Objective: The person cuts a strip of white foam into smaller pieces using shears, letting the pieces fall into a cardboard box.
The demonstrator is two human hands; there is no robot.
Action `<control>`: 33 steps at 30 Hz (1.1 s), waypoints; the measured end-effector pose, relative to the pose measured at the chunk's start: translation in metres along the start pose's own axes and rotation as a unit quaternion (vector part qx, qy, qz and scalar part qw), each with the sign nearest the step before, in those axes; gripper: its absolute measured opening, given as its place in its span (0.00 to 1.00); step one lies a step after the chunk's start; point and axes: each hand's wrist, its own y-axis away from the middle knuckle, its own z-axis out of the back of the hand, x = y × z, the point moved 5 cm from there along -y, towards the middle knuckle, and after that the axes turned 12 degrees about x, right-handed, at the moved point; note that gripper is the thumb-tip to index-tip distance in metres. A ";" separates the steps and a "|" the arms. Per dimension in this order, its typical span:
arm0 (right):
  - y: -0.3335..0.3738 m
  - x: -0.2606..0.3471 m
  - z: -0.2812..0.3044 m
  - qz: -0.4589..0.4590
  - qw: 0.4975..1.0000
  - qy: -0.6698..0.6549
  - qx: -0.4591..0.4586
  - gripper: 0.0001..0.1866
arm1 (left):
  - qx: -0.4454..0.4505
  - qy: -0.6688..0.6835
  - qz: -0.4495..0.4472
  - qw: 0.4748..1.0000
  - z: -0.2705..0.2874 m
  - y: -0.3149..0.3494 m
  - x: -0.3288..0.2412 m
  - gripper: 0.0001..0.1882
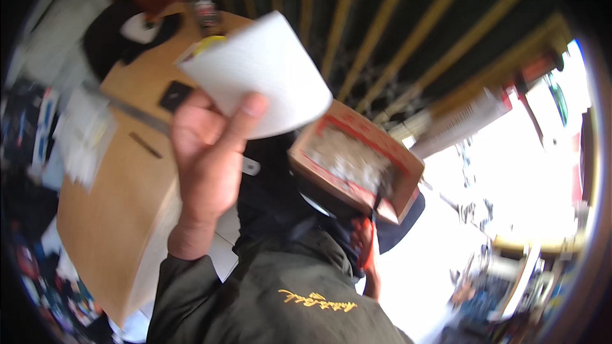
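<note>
My left hand (207,165) is raised, with its thumb pressed on the front of a white curved paper-like piece (271,76). Its lower edge is rounded, and a bit of yellow shows behind its upper left corner. I cannot make out its exact kind. Lower and to the right, my right hand (361,237) is closed on a red-handled tool (368,251) with a dark front part, blurred by motion. The tool's dark end reaches to the near side of an open cardboard box (408,178) with red print. Crumpled clear and brownish material (347,156) fills the box.
A brown wooden table (102,216) stands at the left, carrying a small black object (175,95), a dark bottle (205,9) and a black cap (111,35). White plastic (83,130) hangs beside it. Dark yellow-striped fabric (357,32) lies beyond the box. Cluttered things (503,286) fill the lower right.
</note>
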 end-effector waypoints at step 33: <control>0.027 0.014 0.009 -0.092 0.984 0.141 -0.060 0.38 | 0.142 0.064 0.361 0.919 -0.116 0.063 0.259 0.15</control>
